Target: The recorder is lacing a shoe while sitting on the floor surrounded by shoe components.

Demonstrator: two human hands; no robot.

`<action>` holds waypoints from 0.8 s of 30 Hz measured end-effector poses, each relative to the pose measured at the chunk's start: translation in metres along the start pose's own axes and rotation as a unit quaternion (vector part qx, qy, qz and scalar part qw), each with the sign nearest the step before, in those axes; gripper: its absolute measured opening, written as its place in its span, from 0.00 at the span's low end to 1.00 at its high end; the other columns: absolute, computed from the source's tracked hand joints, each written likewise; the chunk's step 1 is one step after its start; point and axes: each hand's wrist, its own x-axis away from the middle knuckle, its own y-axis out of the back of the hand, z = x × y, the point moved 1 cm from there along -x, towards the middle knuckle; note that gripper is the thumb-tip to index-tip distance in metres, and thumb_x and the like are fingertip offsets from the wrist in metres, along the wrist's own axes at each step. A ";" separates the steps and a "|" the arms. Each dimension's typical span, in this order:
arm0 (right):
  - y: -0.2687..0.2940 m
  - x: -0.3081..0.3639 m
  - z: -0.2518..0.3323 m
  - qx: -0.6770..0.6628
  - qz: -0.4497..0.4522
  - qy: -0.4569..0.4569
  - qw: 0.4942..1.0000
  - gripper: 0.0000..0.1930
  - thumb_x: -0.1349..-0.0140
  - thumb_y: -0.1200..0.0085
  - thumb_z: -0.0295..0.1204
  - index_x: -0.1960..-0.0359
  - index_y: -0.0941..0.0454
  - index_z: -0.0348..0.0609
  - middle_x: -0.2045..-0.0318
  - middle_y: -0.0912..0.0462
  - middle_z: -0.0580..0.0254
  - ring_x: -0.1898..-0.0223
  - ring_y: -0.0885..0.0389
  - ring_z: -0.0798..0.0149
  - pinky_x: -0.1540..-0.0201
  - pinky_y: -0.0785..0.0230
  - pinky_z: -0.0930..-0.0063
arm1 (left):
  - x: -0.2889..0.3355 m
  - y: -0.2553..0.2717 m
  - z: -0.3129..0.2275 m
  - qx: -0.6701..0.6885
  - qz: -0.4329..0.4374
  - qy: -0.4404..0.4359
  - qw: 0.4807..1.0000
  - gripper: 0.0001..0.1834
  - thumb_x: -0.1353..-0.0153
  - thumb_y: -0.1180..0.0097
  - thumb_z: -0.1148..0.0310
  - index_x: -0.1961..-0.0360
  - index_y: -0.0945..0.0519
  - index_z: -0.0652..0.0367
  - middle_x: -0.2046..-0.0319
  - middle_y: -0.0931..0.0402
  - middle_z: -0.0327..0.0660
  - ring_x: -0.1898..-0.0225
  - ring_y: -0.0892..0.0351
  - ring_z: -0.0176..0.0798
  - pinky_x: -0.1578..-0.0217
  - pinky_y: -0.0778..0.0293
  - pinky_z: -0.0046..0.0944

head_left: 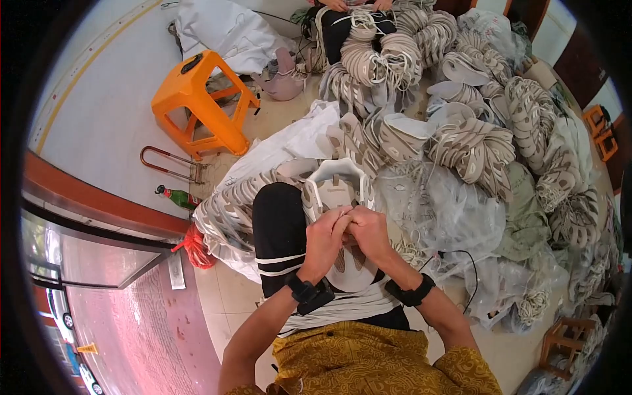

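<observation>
A beige and white shoe upper [339, 191] lies across my lap, its collar opening facing away from me and its toe toward my waist. My left hand [324, 242] and my right hand [370, 232] meet over its lacing area, fingers closed and thumbs close together. They grip the upper at its middle. Whether a lace end is pinched between the fingertips is hidden. A bundle of white shoelaces [332, 318] lies across my thighs, just below the toe. Dark bands with small devices sit on both my wrists.
Stacked uppers [230, 209] lie by my left knee; more piles [474, 148] spread to the right beside clear plastic bags [454, 210]. An orange stool [204, 99], a green bottle [176, 197] and a red bag [196, 247] stand left. Another person's hands [337, 5] work at the top.
</observation>
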 end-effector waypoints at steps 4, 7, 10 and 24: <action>0.002 -0.002 -0.001 -0.045 0.027 0.003 0.999 0.05 0.54 0.46 0.23 0.73 0.22 0.37 0.79 0.25 0.61 0.79 0.26 0.68 0.76 0.35 0.78 | -0.005 0.001 0.007 -0.073 -0.058 -0.110 0.990 0.09 0.42 0.54 0.72 0.65 0.24 0.64 0.78 0.27 0.39 0.78 0.29 0.26 0.77 0.32 0.27; 0.004 0.001 -0.013 -0.266 0.066 -0.160 0.948 0.10 0.57 0.42 0.24 0.71 0.22 0.36 0.78 0.25 0.62 0.77 0.26 0.69 0.74 0.34 0.79 | -0.015 0.019 -0.006 -0.129 -0.068 -0.177 0.973 0.07 0.43 0.55 0.74 0.68 0.25 0.65 0.77 0.28 0.39 0.77 0.29 0.28 0.74 0.32 0.27; 0.008 0.002 -0.019 -0.307 0.091 -0.203 0.925 0.13 0.59 0.41 0.22 0.68 0.21 0.37 0.77 0.26 0.69 0.75 0.30 0.76 0.72 0.37 0.84 | -0.019 0.048 -0.063 -0.140 -0.122 -0.223 0.957 0.09 0.43 0.58 0.74 0.74 0.25 0.64 0.75 0.27 0.39 0.73 0.29 0.29 0.69 0.33 0.28; 0.004 -0.026 0.031 -0.544 0.191 -0.148 0.804 0.20 0.54 0.47 0.21 0.56 0.29 0.28 0.66 0.24 0.59 0.67 0.25 0.69 0.62 0.34 0.81 | -0.053 0.051 -0.102 0.154 0.108 -0.066 0.980 0.14 0.39 0.56 0.60 0.67 0.28 0.61 0.75 0.27 0.38 0.72 0.26 0.31 0.68 0.30 0.29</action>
